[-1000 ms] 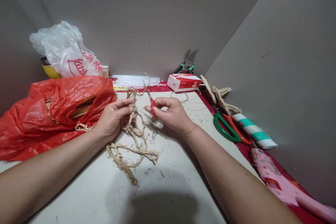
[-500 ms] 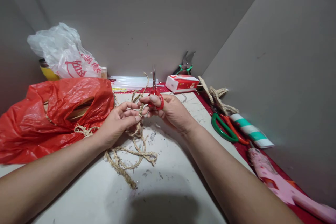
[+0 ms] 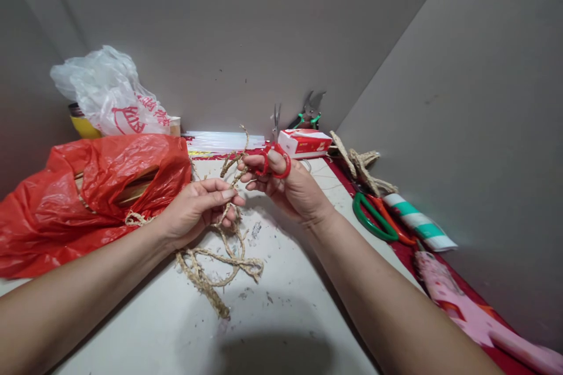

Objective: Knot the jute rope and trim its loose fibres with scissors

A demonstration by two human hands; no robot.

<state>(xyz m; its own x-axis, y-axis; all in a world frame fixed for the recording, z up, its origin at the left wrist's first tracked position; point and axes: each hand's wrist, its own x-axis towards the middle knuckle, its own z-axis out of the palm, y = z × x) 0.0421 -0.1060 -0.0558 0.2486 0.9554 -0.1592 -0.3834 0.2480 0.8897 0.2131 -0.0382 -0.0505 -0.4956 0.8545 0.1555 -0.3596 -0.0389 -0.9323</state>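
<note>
A braided straw rope (image 3: 240,261) lies in loose loops on the white tabletop (image 3: 303,304), with one part raised between my hands. My left hand (image 3: 200,208) pinches that part between thumb and fingers. In my right hand (image 3: 292,179) is a pair of small red-handled scissors (image 3: 277,164), thumb and a finger through the loops. Their blades point up and away from the rope, slightly parted. The right forefinger reaches close to the rope; whether it touches, I cannot tell.
A red plastic bag (image 3: 109,187) sits at left, a white plastic bag (image 3: 109,88) behind it. Along the back are clear sticks (image 3: 224,140), a red-and-white box (image 3: 305,142) and pruning shears (image 3: 312,108). Green-and-orange-handled shears (image 3: 373,217), a striped roll (image 3: 420,222) and a pink item (image 3: 457,299) lie at right.
My right hand has moved a little right with the scissors, and the blades have swung right. My left hand has shifted slightly down along the rope, leaving a wider gap between the hands.
</note>
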